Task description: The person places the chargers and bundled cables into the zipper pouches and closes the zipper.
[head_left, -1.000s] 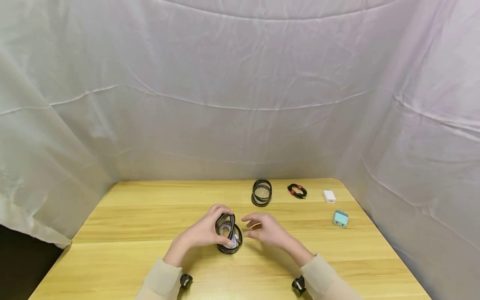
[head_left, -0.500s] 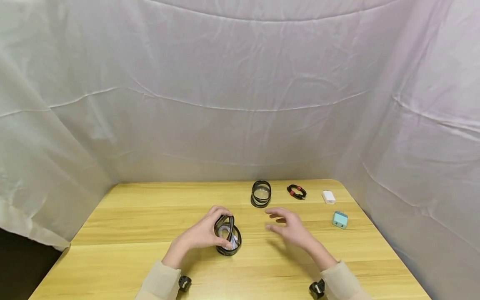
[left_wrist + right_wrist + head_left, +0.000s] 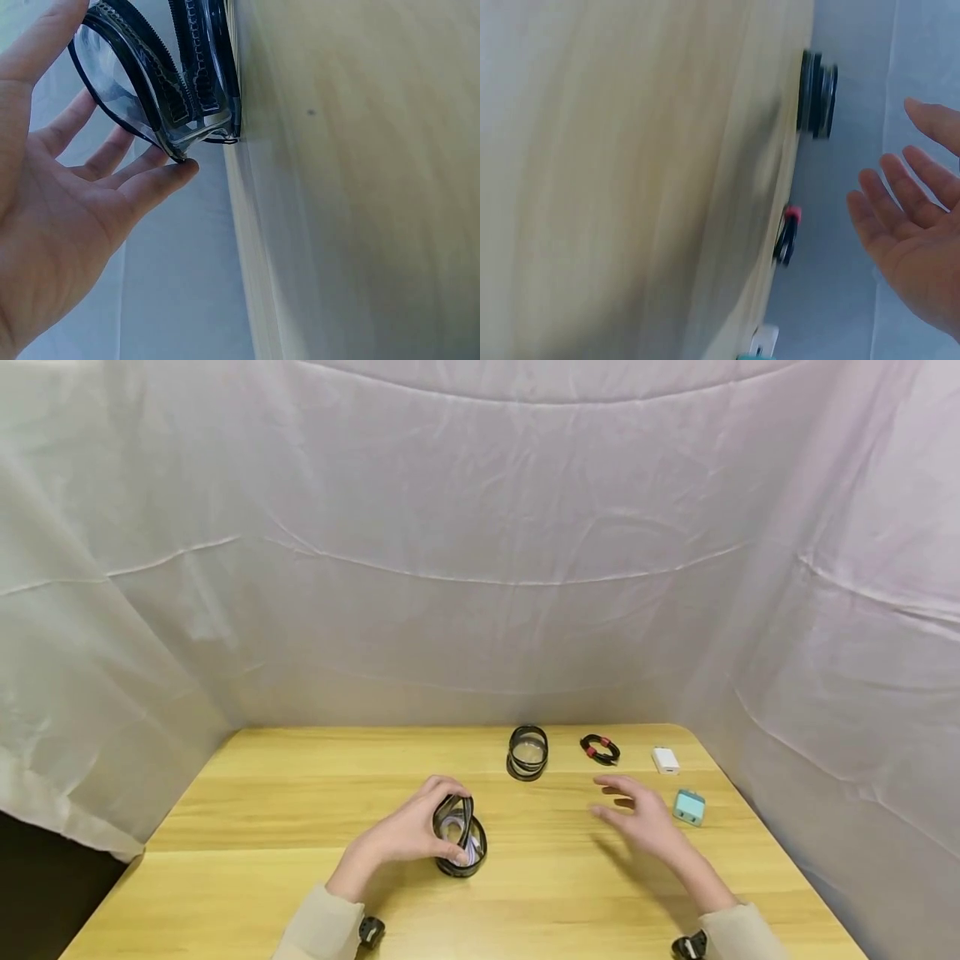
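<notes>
Near the middle of the wooden table point(image 3: 247, 810), my left hand point(image 3: 408, 835) grips a clear round pouch with a black zipper point(image 3: 459, 835), fingers curled over its top and thumb at its near side; the pouch stands on the tabletop with its zipper gaping. In the left wrist view the fingertips point(image 3: 180, 171) touch the pouch's lower rim. My right hand point(image 3: 641, 822) hovers above the wood, fingers spread and relaxed, holding nothing, well apart from the pouch. Just beyond its fingertips on the right lies a teal charger block point(image 3: 689, 807), and farther back a white charger point(image 3: 665, 760), both close to the table's right edge. A coiled black cable with red ties point(image 3: 599, 748) and a second round zippered pouch point(image 3: 527, 752) sit near the far edge. Bare wood stretches between my two hands and across the whole left half. White cloth point(image 3: 480, 543) walls the table on three sides.
</notes>
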Demonstrator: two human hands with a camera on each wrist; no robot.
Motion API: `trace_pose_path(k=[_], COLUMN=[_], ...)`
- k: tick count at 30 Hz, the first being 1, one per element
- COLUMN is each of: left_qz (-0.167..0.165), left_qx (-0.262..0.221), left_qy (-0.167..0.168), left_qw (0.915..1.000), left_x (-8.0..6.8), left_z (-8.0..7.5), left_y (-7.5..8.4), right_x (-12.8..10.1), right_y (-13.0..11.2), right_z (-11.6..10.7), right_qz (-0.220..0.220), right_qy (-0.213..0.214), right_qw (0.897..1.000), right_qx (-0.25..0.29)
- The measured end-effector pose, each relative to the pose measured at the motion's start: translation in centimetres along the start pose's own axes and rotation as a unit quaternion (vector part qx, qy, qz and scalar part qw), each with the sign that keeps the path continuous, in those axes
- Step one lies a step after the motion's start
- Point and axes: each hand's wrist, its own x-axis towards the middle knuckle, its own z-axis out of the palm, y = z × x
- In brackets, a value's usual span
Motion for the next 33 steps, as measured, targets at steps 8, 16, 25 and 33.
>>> trace_pose_path(k=[8,16,25,33], left_qz=[-0.002,-0.003,0.0,0.0], left_qx=[0.002,0.007,0.009,0.013], left_qy=[-0.002,-0.004,-0.004,0.0], left_qw=[1.0,1.0,0.9999,0.9999], left_x=[-0.3,-0.4,-0.2,0.0], left_z=[0.3,0.4,0.3,0.1], left_y=[0.3,0.5,0.1,-0.2], right_x=[-1.0,-1.6,-1.6,-1.6], right_y=[2.1,3.8,6.2,8.1], right_z=[-2.7,-5.2,-7.7,-9.1], right_qz=[0.011,0.03,0.043,0.039], right_qy=[0.026,0.035,0.016,0.011], right_qw=[0.998,0.994,0.991,0.987], right_qx=[-0.063,-0.104,-0.128,-0.156])
